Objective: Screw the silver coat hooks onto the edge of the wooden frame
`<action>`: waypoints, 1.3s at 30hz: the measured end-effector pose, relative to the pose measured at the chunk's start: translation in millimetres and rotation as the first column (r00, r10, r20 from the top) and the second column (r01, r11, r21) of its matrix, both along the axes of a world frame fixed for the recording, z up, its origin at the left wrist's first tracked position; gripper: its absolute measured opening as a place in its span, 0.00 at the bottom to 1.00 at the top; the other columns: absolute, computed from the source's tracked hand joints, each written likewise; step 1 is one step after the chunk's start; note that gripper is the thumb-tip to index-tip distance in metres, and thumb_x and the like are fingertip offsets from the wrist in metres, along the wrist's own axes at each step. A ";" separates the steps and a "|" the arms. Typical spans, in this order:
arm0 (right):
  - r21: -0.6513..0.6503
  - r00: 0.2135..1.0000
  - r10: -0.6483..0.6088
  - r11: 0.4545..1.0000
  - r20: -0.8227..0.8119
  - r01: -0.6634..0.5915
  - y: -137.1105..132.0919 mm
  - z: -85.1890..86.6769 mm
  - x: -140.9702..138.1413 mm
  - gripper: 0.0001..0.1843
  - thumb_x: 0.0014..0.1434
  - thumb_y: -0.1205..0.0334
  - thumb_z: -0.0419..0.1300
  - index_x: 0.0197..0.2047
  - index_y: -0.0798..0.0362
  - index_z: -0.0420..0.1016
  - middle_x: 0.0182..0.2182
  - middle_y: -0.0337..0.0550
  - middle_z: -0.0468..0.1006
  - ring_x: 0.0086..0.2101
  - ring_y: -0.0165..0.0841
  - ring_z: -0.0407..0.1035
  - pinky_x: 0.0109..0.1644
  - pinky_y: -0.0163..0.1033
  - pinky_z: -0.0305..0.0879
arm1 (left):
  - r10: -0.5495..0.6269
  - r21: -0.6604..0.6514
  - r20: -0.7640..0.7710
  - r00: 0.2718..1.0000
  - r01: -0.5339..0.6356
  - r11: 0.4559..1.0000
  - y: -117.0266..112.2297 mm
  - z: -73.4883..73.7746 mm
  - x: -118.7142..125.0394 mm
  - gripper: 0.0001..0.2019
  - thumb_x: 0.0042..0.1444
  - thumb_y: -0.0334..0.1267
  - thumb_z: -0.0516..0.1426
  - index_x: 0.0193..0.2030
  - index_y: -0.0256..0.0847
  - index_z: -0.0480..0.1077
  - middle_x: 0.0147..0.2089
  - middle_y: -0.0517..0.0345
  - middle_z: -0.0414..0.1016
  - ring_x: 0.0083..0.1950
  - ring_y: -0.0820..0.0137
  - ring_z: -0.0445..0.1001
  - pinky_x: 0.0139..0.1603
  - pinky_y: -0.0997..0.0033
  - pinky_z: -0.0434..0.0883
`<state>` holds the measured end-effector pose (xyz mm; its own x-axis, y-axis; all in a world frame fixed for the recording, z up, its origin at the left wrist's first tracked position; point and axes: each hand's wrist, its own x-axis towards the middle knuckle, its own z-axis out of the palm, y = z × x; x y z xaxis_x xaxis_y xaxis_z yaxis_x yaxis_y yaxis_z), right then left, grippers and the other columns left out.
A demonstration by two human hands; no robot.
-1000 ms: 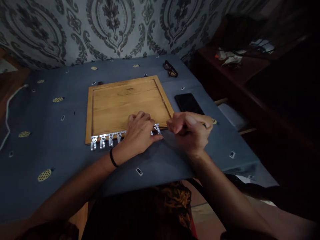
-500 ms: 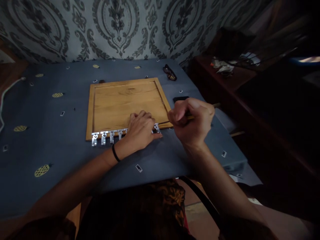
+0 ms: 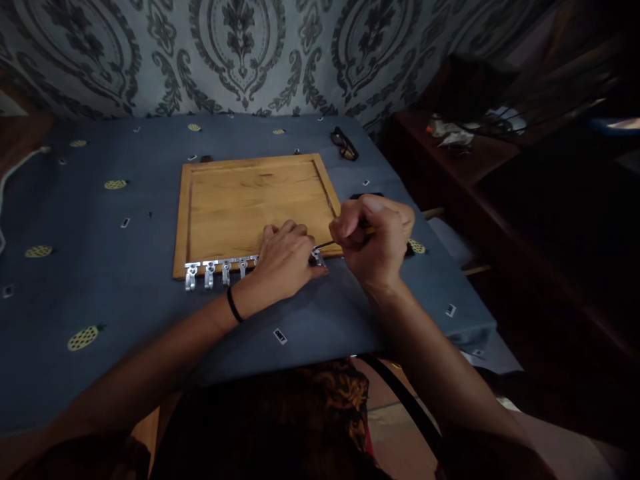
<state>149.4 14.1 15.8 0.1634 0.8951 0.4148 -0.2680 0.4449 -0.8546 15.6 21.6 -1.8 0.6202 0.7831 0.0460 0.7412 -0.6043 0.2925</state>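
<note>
A wooden panel [image 3: 260, 200] with a raised frame lies flat on the cloth-covered table. Along its near edge sits a row of several silver metal hinges [image 3: 209, 272], part of it hidden under my left hand [image 3: 286, 261]. That hand rests on the edge with its fingers curled, thumb and fingers about the hinge [image 3: 317, 256] at the right end. My right hand [image 3: 375, 240] is wrapped round a screwdriver [image 3: 325, 245], whose handle is mostly hidden in the fist. Its thin dark shaft points left, with the tip at the right-end hinge.
Dark-framed glasses [image 3: 344, 143] lie beyond the panel's right corner. A black flat object [image 3: 367, 196] is partly hidden behind my right hand. The blue tablecloth [image 3: 120, 280] has a pineapple print. To the right stands a dark red piece of furniture [image 3: 480, 160] with clutter on it.
My right fist has shifted slightly left, and more of the screwdriver's shaft shows at the right-end hinge. My left hand stays in place on the panel's edge.
</note>
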 end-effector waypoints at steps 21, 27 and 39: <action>-0.059 0.995 0.094 0.994 0.035 -0.091 27.6 -5.0 15.2 0.19 0.56 0.40 0.64 0.32 0.48 0.77 0.26 0.37 0.70 0.26 0.29 0.64 0.33 0.39 0.65 | -0.007 0.024 0.028 1.000 0.006 1.000 0.0 -2.5 -0.4 0.18 0.59 0.52 0.66 0.40 0.37 0.76 0.48 0.49 0.78 0.57 0.54 0.71 0.50 0.56 0.62; 0.231 0.924 -0.193 0.966 0.330 0.119 29.2 -11.6 32.5 0.16 0.61 0.42 0.64 0.33 0.44 0.83 0.34 0.39 0.79 0.42 0.35 0.73 0.53 0.45 0.69 | 0.001 -0.006 0.021 1.000 0.000 1.000 -0.3 0.2 -0.1 0.19 0.58 0.53 0.67 0.42 0.38 0.76 0.50 0.51 0.78 0.57 0.55 0.71 0.51 0.56 0.62; 0.061 0.977 -0.111 0.993 0.184 0.101 17.1 -9.2 36.7 0.17 0.52 0.44 0.73 0.34 0.48 0.80 0.25 0.36 0.83 0.11 0.21 0.54 0.12 0.33 0.46 | 0.010 -0.003 0.032 0.999 -0.010 1.000 -0.1 -1.1 0.0 0.19 0.57 0.53 0.67 0.41 0.37 0.76 0.49 0.51 0.78 0.57 0.55 0.70 0.52 0.56 0.61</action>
<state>186.1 31.2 6.7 0.1716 0.8537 0.4917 -0.0553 0.5066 -0.8604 15.6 21.5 -2.9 0.6106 0.7894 0.0634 0.7373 -0.5959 0.3184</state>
